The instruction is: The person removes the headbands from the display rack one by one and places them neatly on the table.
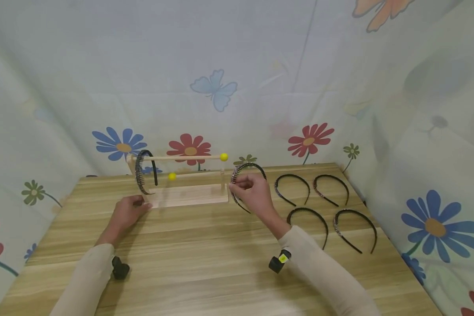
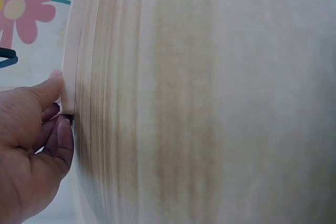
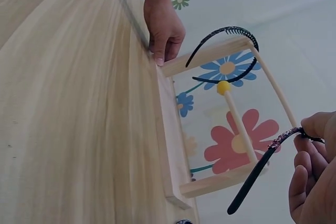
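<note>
A wooden rack stands toward the back of the table, its rods ending in yellow balls. My left hand grips the left front corner of its base; in the left wrist view the thumb lies on the wood with fingers curled below. One black toothed headband hangs over the upper rod at the left. Off the rack's right end, my right hand pinches another black headband between thumb and fingers. Shiny decoration shows on this held headband in the right wrist view.
Several more black headbands lie on the right part of the wooden table, right of my right forearm. The upper rod's yellow ball sticks out to the right. A flowered cloth backdrop rises behind the table.
</note>
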Demonstrator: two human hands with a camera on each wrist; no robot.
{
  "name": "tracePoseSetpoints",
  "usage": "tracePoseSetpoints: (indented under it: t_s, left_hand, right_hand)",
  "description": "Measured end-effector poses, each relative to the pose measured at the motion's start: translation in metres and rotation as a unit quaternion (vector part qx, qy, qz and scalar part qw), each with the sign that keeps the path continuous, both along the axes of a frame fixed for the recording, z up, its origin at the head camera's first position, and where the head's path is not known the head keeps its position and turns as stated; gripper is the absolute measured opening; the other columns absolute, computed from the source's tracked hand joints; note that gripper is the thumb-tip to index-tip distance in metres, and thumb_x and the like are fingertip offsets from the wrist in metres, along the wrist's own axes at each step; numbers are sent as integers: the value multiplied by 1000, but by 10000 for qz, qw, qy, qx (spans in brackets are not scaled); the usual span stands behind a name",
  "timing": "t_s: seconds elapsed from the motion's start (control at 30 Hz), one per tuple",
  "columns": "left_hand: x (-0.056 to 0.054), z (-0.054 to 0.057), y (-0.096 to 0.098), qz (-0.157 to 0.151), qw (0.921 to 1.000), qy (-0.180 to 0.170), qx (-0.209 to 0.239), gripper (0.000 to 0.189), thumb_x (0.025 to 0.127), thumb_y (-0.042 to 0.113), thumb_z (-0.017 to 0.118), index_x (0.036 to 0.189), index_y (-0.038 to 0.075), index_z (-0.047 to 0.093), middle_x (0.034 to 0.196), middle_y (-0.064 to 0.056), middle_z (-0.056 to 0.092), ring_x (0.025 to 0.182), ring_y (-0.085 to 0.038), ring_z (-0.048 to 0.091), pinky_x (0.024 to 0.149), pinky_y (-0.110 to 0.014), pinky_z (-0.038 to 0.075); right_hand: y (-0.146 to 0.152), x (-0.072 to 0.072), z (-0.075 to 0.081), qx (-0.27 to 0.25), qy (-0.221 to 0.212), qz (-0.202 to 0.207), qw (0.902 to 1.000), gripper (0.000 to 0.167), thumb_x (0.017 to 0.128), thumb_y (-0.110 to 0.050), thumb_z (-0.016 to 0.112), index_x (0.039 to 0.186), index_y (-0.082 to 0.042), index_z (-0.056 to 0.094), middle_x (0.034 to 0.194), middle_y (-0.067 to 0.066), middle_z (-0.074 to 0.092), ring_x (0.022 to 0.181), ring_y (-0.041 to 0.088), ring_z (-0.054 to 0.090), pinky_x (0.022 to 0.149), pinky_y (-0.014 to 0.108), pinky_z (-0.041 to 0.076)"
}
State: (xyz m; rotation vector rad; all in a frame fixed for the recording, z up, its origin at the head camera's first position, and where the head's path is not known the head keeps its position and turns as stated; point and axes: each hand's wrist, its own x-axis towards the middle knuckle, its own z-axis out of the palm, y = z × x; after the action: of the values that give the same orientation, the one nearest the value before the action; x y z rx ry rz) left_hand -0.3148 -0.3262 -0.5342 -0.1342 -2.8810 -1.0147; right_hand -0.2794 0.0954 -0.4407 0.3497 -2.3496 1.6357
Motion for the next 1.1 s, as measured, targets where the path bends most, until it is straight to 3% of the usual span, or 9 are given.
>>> tracePoseSetpoints:
  t_s: [0.77, 1.1]
  left_hand:
    - [0, 1, -1, 0, 10000, 4, -36, 43, 101, 26, 67, 125, -9, 65, 120, -29, 69, 107, -40, 66, 91, -56, 52]
    - [1, 1, -1, 19, 10000, -66, -42, 44, 101, 27, 66, 126, -9, 64, 121, -29, 68, 107, -39, 66, 91, -56, 53]
  right_hand:
    - [7, 19, -35, 268, -771, -254, 9963, 20, 86, -25, 85, 92, -9, 74, 83, 1, 74, 75, 13, 69, 66, 28, 58]
    - [9, 24, -54, 445, -780, -254, 9956, 18, 85, -23, 85, 89, -9, 74, 78, 0, 74, 70, 10, 68, 66, 27, 57]
